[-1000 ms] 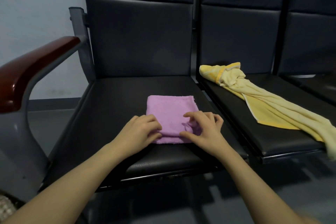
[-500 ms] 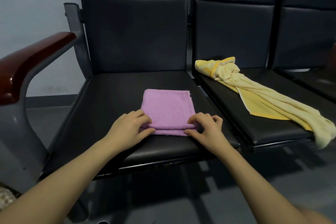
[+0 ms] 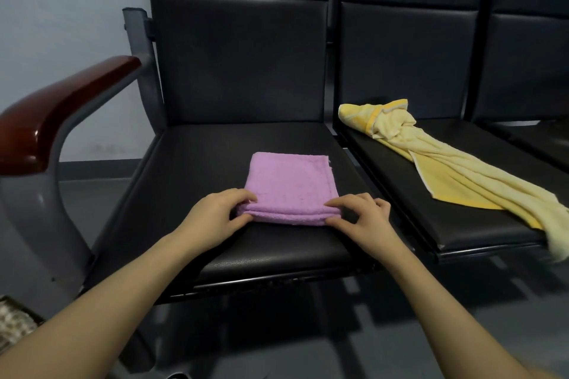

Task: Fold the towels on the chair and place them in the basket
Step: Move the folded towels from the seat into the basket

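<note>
Gripping the folded pink towel at its near corners

Pinching the pink towel [image 3: 291, 186] at its near edge, the left hand [image 3: 217, 214] clamps thumb and fingers on the left corner, and the right hand [image 3: 361, 215] clamps on the right corner. The towel lies folded on the seat [image 3: 197, 169], stretching away from the fingertips. Right of the right fingers, a yellow towel [image 3: 455, 169] sprawls unfolded on the next seat.

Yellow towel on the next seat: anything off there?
Yes. The yellow towel lies unfolded and bunched diagonally across the right seat, its near end drooping over the front edge. The pink towel looks neatly folded.
</note>
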A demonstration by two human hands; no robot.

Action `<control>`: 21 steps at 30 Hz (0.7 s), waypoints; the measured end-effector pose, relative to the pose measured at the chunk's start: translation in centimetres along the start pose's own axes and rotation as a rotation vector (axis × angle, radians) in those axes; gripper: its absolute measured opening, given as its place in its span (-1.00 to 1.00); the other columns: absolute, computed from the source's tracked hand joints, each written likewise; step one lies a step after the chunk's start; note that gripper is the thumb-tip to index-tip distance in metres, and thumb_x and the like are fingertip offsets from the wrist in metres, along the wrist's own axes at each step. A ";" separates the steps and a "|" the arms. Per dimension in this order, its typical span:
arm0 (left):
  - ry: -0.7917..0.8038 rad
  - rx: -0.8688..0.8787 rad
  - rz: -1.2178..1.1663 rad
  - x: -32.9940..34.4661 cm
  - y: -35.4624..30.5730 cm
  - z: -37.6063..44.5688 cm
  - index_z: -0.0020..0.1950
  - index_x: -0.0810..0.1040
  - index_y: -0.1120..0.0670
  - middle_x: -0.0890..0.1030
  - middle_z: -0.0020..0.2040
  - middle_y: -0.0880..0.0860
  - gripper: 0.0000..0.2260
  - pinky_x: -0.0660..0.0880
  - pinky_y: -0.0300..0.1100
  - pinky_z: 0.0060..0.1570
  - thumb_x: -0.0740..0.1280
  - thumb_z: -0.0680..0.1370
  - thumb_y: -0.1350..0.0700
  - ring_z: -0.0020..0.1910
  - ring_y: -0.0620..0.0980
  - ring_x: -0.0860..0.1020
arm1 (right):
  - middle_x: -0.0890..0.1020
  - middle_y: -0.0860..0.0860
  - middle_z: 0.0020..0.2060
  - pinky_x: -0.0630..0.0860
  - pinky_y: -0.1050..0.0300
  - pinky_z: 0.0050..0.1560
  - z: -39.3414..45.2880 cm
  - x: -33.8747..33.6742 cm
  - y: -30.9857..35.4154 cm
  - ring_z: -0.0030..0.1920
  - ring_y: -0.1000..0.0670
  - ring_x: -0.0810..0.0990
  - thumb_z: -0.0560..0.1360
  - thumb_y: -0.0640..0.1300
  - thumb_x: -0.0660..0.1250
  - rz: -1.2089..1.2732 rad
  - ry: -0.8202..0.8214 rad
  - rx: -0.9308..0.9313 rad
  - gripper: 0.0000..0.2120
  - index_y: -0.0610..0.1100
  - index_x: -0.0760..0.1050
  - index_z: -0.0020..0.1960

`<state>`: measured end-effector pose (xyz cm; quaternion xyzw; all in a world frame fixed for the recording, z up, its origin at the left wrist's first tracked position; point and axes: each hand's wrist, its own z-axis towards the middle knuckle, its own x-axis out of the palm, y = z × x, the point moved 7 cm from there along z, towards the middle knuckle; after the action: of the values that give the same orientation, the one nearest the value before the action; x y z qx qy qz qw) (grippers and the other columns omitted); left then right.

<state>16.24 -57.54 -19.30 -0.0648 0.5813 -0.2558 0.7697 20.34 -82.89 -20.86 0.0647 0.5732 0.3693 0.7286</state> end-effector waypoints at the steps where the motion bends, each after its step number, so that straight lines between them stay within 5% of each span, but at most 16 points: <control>1: 0.001 0.003 -0.012 0.0 0.1 0.0 0.20 0.58 -0.01 0.60 0.07 -0.12 -0.72 0.51 -0.12 0.04 0.42 0.50 0.08 -0.01 -0.11 0.57 | 0.55 0.25 0.02 -0.03 0.26 0.12 0.0 0.2 -0.1 0.16 0.19 0.36 0.44 0.08 0.43 -0.009 0.021 0.003 -0.77 0.21 0.49 0.07; 8: -0.033 0.023 -0.065 -0.4 0.3 0.5 0.20 0.55 0.04 0.60 0.03 -0.08 -0.74 0.49 -0.10 0.10 0.40 0.51 0.16 -0.02 -0.14 0.54 | 0.52 0.23 -0.02 0.05 0.15 0.27 0.3 -0.2 0.3 0.18 0.18 0.37 0.53 -0.06 0.35 0.046 0.021 -0.001 -0.88 0.15 0.49 0.00; 12: -0.147 0.040 -0.072 -1.7 -1.1 1.5 0.21 0.49 0.05 0.47 0.07 -0.17 -0.79 0.17 -0.26 0.18 0.30 0.57 0.19 -0.01 -0.30 0.35 | 0.58 0.20 0.06 0.39 -0.01 0.28 1.0 -1.0 0.4 0.20 0.02 0.48 0.55 -0.08 0.32 0.312 -0.066 0.000 -0.83 0.17 0.48 0.05; 16: -0.167 -0.028 -0.178 -2.4 -1.6 2.7 0.27 0.39 -0.01 0.45 0.18 -0.12 -0.76 0.39 -0.09 0.18 0.23 0.60 0.11 0.17 -0.09 0.43 | 0.60 0.11 -0.16 0.51 0.09 -0.01 2.0 -2.3 1.6 -0.10 0.10 0.57 0.56 -0.21 0.30 0.381 -0.182 -0.042 -0.88 0.02 0.49 0.00; 21: -0.326 -0.143 -0.230 -3.3 -1.7 4.1 0.35 0.31 0.03 0.49 0.17 -0.01 -0.67 0.46 -0.10 0.13 0.25 0.60 0.10 0.11 -0.08 0.48 | 0.60 0.17 -0.11 0.48 0.26 -0.01 3.8 -2.6 1.8 -0.05 0.22 0.56 0.55 -0.14 0.31 0.376 -0.291 0.040 -0.89 -0.01 0.51 0.07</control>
<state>18.85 -58.25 -14.46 -0.2258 0.4546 -0.2861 0.8127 22.64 -81.94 -16.60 0.2372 0.4470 0.4740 0.7206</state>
